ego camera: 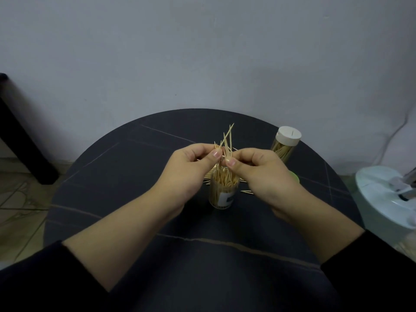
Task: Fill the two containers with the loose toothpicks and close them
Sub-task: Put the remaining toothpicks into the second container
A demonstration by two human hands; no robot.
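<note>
Wooden toothpicks fill the open container (222, 194), a clear plastic tube with a small label that stands upright near the middle of the round dark worktop (112, 176). Its mouth is uncovered, and the pale tips inside reach up to the rim. Straight above that mouth, both hands meet on a bundle of toothpicks (227, 140). The left hand (186, 170) comes in from the container's left and pinches the bundle between its thumb and curled fingers (216, 153). The right hand (258, 174) comes in from the container's right and pinches the same bundle slightly lower, with its fingers (231, 162) curled tight on the sticks. The bundle's upper ends fan out above the hands and its lower ends point down into the container. Whether they touch the sticks already inside cannot be told.

Loose toothpicks (246, 191) lie flat on the worktop just right of the container, and a few more show at its left, partly hidden by the left hand. Beyond the container and to its right stands the closed container (281, 152), also clear and packed with toothpicks, capped with a white lid (288, 135). A green lid (295, 176) peeks out from behind the right hand, to the right of the open container. Farther right, past the worktop's edge, sits a white appliance (382, 199). Dark sleeves (33, 278) end partway up both forearms.
</note>
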